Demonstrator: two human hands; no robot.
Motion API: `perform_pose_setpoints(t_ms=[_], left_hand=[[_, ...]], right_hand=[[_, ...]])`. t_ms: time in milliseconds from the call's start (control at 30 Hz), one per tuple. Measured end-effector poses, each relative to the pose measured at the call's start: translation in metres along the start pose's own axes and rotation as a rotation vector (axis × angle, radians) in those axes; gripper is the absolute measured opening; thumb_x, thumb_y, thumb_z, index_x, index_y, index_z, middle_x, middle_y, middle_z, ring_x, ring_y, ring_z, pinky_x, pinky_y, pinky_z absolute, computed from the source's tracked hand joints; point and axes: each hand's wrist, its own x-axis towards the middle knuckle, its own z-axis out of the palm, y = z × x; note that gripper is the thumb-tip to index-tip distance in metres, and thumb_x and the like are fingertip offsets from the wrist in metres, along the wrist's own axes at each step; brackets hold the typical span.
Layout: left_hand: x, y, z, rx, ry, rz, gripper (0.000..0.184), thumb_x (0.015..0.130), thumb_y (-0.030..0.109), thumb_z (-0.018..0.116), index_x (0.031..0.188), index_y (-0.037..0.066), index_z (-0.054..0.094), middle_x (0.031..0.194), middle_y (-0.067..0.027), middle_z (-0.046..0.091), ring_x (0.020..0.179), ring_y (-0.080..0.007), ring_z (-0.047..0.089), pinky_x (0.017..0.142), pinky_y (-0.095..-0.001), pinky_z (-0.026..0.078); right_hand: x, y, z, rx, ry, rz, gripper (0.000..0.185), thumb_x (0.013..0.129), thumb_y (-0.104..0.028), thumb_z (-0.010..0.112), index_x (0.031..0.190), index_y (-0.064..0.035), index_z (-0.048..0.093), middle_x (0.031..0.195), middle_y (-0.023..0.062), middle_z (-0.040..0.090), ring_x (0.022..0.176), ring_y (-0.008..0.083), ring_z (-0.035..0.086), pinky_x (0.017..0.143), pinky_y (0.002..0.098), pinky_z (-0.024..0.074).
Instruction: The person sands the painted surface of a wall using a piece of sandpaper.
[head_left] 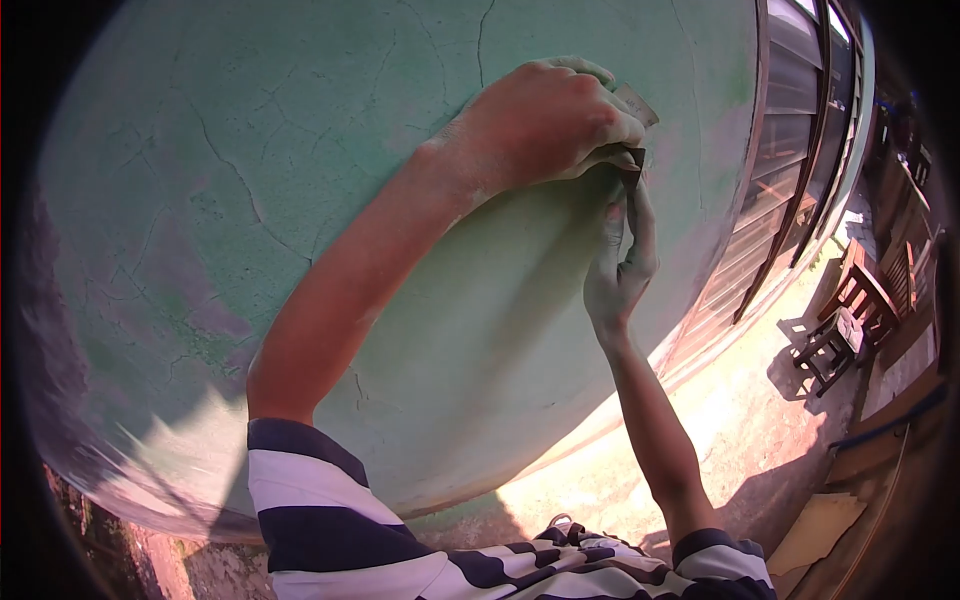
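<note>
A cracked green wall (430,330) fills most of the head view. My left hand (565,120) is raised against it at the upper middle, its fingers curled round a small greyish sheet (636,104) that shows beyond the knuckles. Just below, my right hand (622,250) points upward, its fingers pinching a dark, thin piece (633,165) close to my left fingertips. Whether the sheet and the dark piece are one object cannot be made out. Pale dust coats both hands.
At the right stands a slatted window (790,180) in the wall. Beyond it are a wooden chair (865,285) and a small stool (830,350) on sunlit ground. A tan flat piece (820,530) lies at the lower right.
</note>
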Motion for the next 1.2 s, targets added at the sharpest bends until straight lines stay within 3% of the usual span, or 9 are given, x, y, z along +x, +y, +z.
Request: perform_pose_setpoints(t_ms=[67, 233, 333, 400, 567, 733, 933, 1100, 1200], left_hand=[[0.001, -0.003, 0.005, -0.013, 0.016, 0.029, 0.011, 0.084, 0.019, 0.066, 0.094, 0.019, 0.072, 0.088, -0.0037, 0.072, 0.093, -0.0251, 0.069, 0.102, -0.0361, 0.049], [-0.004, -0.001, 0.015, -0.018, 0.031, 0.070, 0.010, 0.084, 0.015, 0.063, 0.088, 0.019, 0.071, 0.080, -0.0065, 0.071, 0.086, -0.0250, 0.071, 0.106, -0.0351, 0.047], [-0.012, 0.006, 0.019, 0.192, 0.141, 0.091, 0.011, 0.084, 0.014, 0.061, 0.088, 0.019, 0.071, 0.086, -0.0041, 0.073, 0.089, -0.0204, 0.072, 0.110, -0.0350, 0.044], [-0.023, 0.016, 0.019, 0.316, 0.084, 0.083, 0.015, 0.085, 0.013, 0.062, 0.098, 0.013, 0.069, 0.115, -0.0007, 0.071, 0.108, -0.0152, 0.067, 0.117, -0.0374, 0.038], [-0.046, 0.026, 0.038, 0.246, 0.079, 0.152, 0.015, 0.083, 0.011, 0.061, 0.095, 0.014, 0.068, 0.120, -0.0006, 0.069, 0.118, -0.0120, 0.062, 0.118, -0.0365, 0.036], [-0.067, 0.053, 0.052, 0.266, 0.023, 0.188, 0.013, 0.080, 0.011, 0.062, 0.092, 0.013, 0.067, 0.115, 0.0001, 0.071, 0.117, -0.0132, 0.063, 0.116, -0.0350, 0.039], [-0.053, 0.020, 0.011, -0.042, -0.323, 0.065, 0.010, 0.084, 0.013, 0.065, 0.093, 0.010, 0.070, 0.096, -0.0033, 0.073, 0.094, -0.0187, 0.070, 0.105, -0.0350, 0.050], [-0.039, -0.027, -0.054, -0.222, 0.181, 0.126, 0.017, 0.086, 0.015, 0.072, 0.101, 0.007, 0.072, 0.077, -0.0083, 0.071, 0.063, -0.0251, 0.066, 0.080, -0.0342, 0.053], [-0.050, -0.042, -0.096, -0.218, 0.316, -0.260, 0.018, 0.091, 0.022, 0.068, 0.098, 0.007, 0.074, 0.074, -0.0044, 0.070, 0.064, -0.0168, 0.063, 0.064, -0.0309, 0.047]], right_hand=[[-0.021, -0.024, 0.009, 0.334, 0.065, 0.209, 0.050, 0.102, -0.015, 0.050, 0.147, 0.0037, 0.038, 0.149, 0.0221, 0.045, 0.143, 0.0398, 0.036, 0.114, 0.0450, 0.0322], [-0.059, -0.065, 0.025, 0.258, -0.086, 0.131, 0.051, 0.099, -0.011, 0.053, 0.146, 0.0048, 0.039, 0.149, 0.0241, 0.043, 0.142, 0.0422, 0.035, 0.115, 0.0472, 0.0313], [-0.063, -0.066, 0.023, 0.046, -0.269, -0.091, 0.046, 0.096, -0.006, 0.054, 0.140, 0.0056, 0.047, 0.148, 0.0249, 0.045, 0.141, 0.0442, 0.036, 0.114, 0.0505, 0.0319], [-0.061, -0.043, 0.018, 0.058, -0.221, -0.097, 0.042, 0.093, -0.002, 0.057, 0.133, 0.0060, 0.054, 0.146, 0.0251, 0.047, 0.139, 0.0462, 0.038, 0.113, 0.0525, 0.0334], [-0.035, 0.021, -0.004, 0.074, 0.077, -0.149, 0.062, 0.089, 0.002, 0.061, 0.146, 0.0048, 0.036, 0.150, 0.0257, 0.041, 0.142, 0.0422, 0.036, 0.112, 0.0484, 0.0379], [-0.016, 0.022, -0.019, -0.070, -0.300, -0.369, 0.093, 0.073, -0.014, 0.080, 0.150, 0.0050, 0.030, 0.152, 0.0227, 0.040, 0.141, 0.0415, 0.038, 0.115, 0.0505, 0.0336], [0.005, 0.021, -0.005, -0.217, -0.236, -0.405, 0.071, 0.085, -0.011, 0.069, 0.147, 0.0031, 0.038, 0.153, 0.0203, 0.040, 0.141, 0.0384, 0.038, 0.115, 0.0501, 0.0338], [0.032, 0.024, 0.010, -0.234, -0.025, -0.319, 0.058, 0.095, -0.016, 0.062, 0.146, 0.0001, 0.042, 0.154, 0.0189, 0.038, 0.142, 0.0373, 0.036, 0.115, 0.0501, 0.0332], [-0.007, 0.015, 0.032, -0.238, 0.044, -0.192, 0.049, 0.103, -0.019, 0.049, 0.145, 0.0059, 0.042, 0.154, 0.0234, 0.036, 0.144, 0.0397, 0.031, 0.117, 0.0483, 0.0273]])
